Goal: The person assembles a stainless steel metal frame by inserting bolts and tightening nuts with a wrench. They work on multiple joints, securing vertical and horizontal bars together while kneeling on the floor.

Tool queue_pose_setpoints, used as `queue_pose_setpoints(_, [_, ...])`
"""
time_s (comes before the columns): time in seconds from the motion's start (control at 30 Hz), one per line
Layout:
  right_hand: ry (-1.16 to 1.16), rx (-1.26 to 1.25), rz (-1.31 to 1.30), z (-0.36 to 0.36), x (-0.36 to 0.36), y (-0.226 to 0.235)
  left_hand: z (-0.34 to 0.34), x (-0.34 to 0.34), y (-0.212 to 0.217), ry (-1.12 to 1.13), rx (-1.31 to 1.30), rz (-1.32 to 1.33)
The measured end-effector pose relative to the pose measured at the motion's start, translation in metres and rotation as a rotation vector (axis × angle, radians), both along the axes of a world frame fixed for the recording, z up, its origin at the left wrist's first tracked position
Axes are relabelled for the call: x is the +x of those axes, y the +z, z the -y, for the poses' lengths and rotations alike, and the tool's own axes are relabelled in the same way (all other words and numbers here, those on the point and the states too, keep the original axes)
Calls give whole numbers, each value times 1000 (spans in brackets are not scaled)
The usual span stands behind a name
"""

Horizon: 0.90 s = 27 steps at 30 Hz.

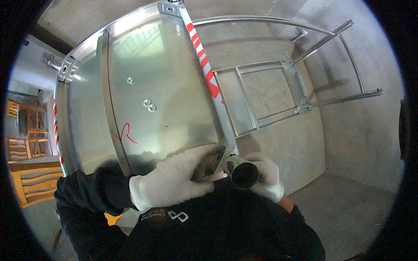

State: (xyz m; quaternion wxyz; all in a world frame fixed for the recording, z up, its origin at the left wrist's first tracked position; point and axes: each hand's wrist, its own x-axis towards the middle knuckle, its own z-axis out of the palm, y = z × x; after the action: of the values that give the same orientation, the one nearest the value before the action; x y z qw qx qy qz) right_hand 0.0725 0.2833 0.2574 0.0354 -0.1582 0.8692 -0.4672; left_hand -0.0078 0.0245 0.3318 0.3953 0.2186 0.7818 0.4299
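Observation:
A large sheet-metal panel (pixel 174 78) with a framed rim lies in front of me, like an upturned steel tabletop. At its near right corner my left hand (pixel 170 176), in a white knit glove, has thumb and fingers on either side of a metal corner bracket (pixel 208 164). Fingers of my right hand (pixel 267 176), also gloved in white, wrap around a short-looking metal tube (pixel 233 162) at that same corner. The tube's round open end faces up at me. How the tube meets the corner is hidden.
Metal nuts (pixel 149 105) lie loose on the panel, beside a cross rail (pixel 106 82). Red-and-white striped tape (pixel 202 58) runs along the right rim. Beyond stands a tubular steel frame (pixel 257 117) near the wall. Wooden chairs (pixel 37 182) are at left.

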Motion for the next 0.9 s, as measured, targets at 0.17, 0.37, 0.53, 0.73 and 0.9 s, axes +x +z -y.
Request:
queue_pose_setpoints(0.17, [-39,60,-16,8,-3,-3,-1,-3,7,-22,14,21])
queue_pose_setpoints(0.37, [8,153,86,4,-5,4,0,-5,3,-62,27,-46])
queue_pose_setpoints(0.53, [-7,219,114,-3,1,-10,2,-6,-3,-44,88,4])
queue_pose_setpoints(0.73, [-141,218,104,8,7,0,2,-5,-1,-45,95,-29])
queue_pose_setpoints(0.9, [-177,56,93,5,16,-17,0,-6,-1,-76,78,-14])
